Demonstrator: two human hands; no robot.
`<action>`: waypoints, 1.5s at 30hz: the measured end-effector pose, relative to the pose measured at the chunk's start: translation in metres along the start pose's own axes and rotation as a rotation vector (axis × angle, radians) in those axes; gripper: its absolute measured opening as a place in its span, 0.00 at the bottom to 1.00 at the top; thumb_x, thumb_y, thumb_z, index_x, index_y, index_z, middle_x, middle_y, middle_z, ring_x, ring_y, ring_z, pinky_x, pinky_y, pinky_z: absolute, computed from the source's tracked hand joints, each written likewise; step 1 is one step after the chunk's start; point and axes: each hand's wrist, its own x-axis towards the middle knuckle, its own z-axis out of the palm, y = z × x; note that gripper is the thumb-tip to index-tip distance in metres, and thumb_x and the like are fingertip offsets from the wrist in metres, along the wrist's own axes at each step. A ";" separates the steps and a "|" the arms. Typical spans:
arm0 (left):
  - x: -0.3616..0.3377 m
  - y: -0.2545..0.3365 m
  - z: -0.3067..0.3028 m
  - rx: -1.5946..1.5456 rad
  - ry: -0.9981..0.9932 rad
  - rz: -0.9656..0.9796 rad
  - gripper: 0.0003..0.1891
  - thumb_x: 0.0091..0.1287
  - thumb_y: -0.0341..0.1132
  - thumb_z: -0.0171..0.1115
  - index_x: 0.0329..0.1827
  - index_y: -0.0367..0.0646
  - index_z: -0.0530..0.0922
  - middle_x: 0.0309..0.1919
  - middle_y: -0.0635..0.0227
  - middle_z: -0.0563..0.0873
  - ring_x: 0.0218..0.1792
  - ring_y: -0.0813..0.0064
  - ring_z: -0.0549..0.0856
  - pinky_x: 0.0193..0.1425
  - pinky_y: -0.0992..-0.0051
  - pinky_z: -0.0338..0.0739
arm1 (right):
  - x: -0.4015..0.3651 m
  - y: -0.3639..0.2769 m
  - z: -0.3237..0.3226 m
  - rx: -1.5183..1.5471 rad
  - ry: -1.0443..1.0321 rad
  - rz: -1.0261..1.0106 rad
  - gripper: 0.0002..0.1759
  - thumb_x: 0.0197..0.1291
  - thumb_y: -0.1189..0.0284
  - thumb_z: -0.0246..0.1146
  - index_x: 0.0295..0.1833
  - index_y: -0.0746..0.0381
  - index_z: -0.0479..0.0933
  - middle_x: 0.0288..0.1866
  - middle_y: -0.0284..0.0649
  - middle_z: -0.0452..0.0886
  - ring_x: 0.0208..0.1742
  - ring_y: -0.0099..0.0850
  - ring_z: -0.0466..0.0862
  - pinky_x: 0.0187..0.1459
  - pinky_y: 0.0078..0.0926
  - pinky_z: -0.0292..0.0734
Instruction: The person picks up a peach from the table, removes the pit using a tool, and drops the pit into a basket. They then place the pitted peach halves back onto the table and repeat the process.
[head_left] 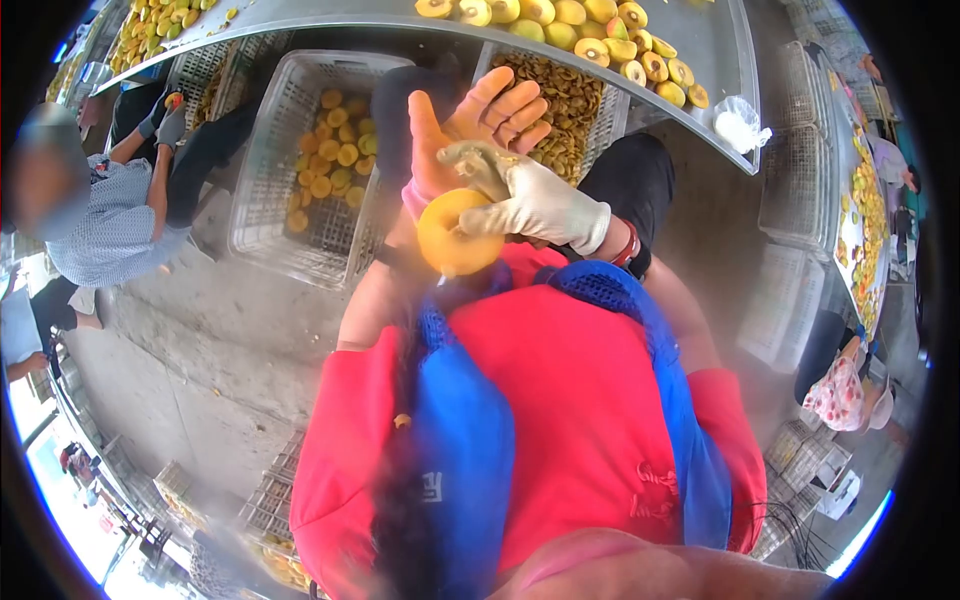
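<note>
- In the head view, our bare left hand (480,130) is near the close edge of the desk (290,12), palm up and fingers spread, its grip released.
- Our gloved right hand (535,195), also on our side of the desk, has its grip grasping the yellow fruit half (440,235), thumb over the hollow; we cannot see any fingers beneath.
- That half is on our side of the desk, in front of our left forearm.
- Below the desk's near edge, we see a white crate (258,190) of fruit halves and, to its right, a crate of brownish pieces (545,85).
- Cut fruit (600,35) and, at the right corner, a plastic bag (738,122) rest on the desk.
</note>
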 end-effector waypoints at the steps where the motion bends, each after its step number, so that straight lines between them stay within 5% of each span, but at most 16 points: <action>1: -0.001 0.000 0.002 0.008 0.029 -0.001 0.48 0.72 0.74 0.39 0.81 0.41 0.58 0.75 0.48 0.69 0.76 0.51 0.67 0.82 0.50 0.56 | -0.006 0.000 -0.002 0.023 0.020 0.011 0.46 0.60 0.68 0.76 0.77 0.69 0.59 0.71 0.40 0.71 0.75 0.26 0.67 0.73 0.23 0.63; 8: 0.001 -0.005 0.010 0.063 0.179 -0.024 0.50 0.68 0.77 0.43 0.79 0.42 0.62 0.74 0.50 0.71 0.74 0.52 0.70 0.79 0.49 0.60 | -0.036 -0.015 -0.016 0.395 0.105 0.005 0.44 0.61 0.76 0.73 0.77 0.71 0.58 0.72 0.41 0.69 0.73 0.28 0.69 0.71 0.27 0.68; 13: 0.005 -0.002 -0.001 0.117 0.222 -0.098 0.51 0.66 0.78 0.44 0.78 0.41 0.63 0.73 0.49 0.71 0.73 0.50 0.70 0.77 0.50 0.65 | -0.036 0.002 -0.034 0.368 0.226 -0.189 0.31 0.61 0.78 0.72 0.67 0.68 0.67 0.64 0.39 0.74 0.65 0.25 0.76 0.64 0.27 0.74; 16: 0.003 -0.005 0.000 0.107 0.149 -0.212 0.50 0.69 0.76 0.42 0.80 0.41 0.60 0.74 0.50 0.70 0.73 0.49 0.71 0.77 0.50 0.65 | -0.037 0.013 -0.046 0.203 0.445 -0.135 0.28 0.60 0.75 0.73 0.63 0.67 0.71 0.57 0.37 0.79 0.58 0.26 0.80 0.58 0.25 0.77; 20: 0.007 -0.016 0.029 0.604 0.355 -0.361 0.45 0.73 0.72 0.39 0.78 0.41 0.64 0.66 0.57 0.79 0.66 0.60 0.79 0.64 0.56 0.79 | -0.035 0.035 -0.060 -0.139 0.674 -0.225 0.22 0.61 0.70 0.74 0.57 0.65 0.76 0.48 0.38 0.84 0.49 0.25 0.82 0.52 0.26 0.78; 21: 0.006 -0.019 0.027 0.740 0.358 -0.343 0.39 0.77 0.66 0.41 0.75 0.40 0.68 0.62 0.60 0.81 0.59 0.66 0.82 0.54 0.61 0.83 | -0.031 0.041 -0.061 -0.156 0.717 -0.283 0.20 0.63 0.68 0.72 0.55 0.65 0.77 0.45 0.40 0.84 0.46 0.24 0.82 0.51 0.27 0.78; 25: 0.012 -0.016 0.019 0.979 0.374 -0.396 0.33 0.78 0.62 0.44 0.69 0.40 0.72 0.58 0.60 0.84 0.48 0.67 0.85 0.47 0.65 0.81 | -0.038 0.055 -0.066 -0.114 0.858 -0.178 0.20 0.65 0.65 0.68 0.57 0.65 0.76 0.47 0.43 0.85 0.43 0.29 0.84 0.46 0.30 0.80; 27: 0.018 -0.018 0.012 1.151 0.305 -0.211 0.33 0.79 0.62 0.43 0.69 0.41 0.72 0.58 0.59 0.84 0.50 0.65 0.85 0.49 0.65 0.81 | -0.047 0.061 -0.074 -0.395 0.866 -0.259 0.20 0.65 0.66 0.68 0.57 0.64 0.77 0.47 0.45 0.85 0.42 0.35 0.86 0.44 0.33 0.81; 29: 0.021 -0.023 0.018 0.723 0.427 -0.155 0.33 0.79 0.62 0.42 0.68 0.42 0.72 0.58 0.57 0.83 0.54 0.61 0.84 0.54 0.63 0.81 | -0.054 0.061 -0.072 -0.451 0.851 -0.285 0.20 0.63 0.66 0.67 0.57 0.63 0.77 0.43 0.47 0.86 0.40 0.43 0.86 0.42 0.37 0.81; 30: 0.022 -0.023 0.015 0.893 0.406 -0.108 0.32 0.79 0.62 0.42 0.68 0.42 0.72 0.58 0.57 0.83 0.55 0.60 0.84 0.55 0.62 0.81 | -0.058 0.056 -0.070 -0.479 0.843 -0.298 0.20 0.62 0.66 0.67 0.57 0.62 0.77 0.41 0.48 0.86 0.40 0.47 0.87 0.41 0.39 0.82; 35: 0.030 -0.023 0.011 1.415 0.301 0.061 0.30 0.80 0.58 0.44 0.69 0.42 0.70 0.59 0.57 0.82 0.58 0.63 0.83 0.61 0.63 0.79 | -0.059 0.060 -0.054 -0.651 0.846 -0.244 0.15 0.62 0.65 0.66 0.48 0.62 0.75 0.32 0.51 0.84 0.34 0.52 0.85 0.37 0.44 0.80; 39: 0.036 -0.034 0.041 0.944 0.299 0.008 0.29 0.80 0.54 0.45 0.71 0.40 0.69 0.59 0.59 0.81 0.60 0.68 0.81 0.65 0.68 0.77 | -0.052 0.070 -0.056 -0.906 0.940 -0.398 0.15 0.60 0.66 0.67 0.45 0.62 0.73 0.25 0.49 0.81 0.28 0.52 0.84 0.30 0.46 0.78; 45: 0.041 -0.050 0.046 1.229 0.215 0.161 0.26 0.81 0.46 0.50 0.72 0.35 0.68 0.59 0.60 0.81 0.60 0.72 0.80 0.66 0.72 0.74 | -0.054 0.061 -0.052 -0.869 1.009 -0.345 0.17 0.58 0.67 0.68 0.46 0.62 0.70 0.24 0.51 0.80 0.26 0.53 0.83 0.27 0.46 0.77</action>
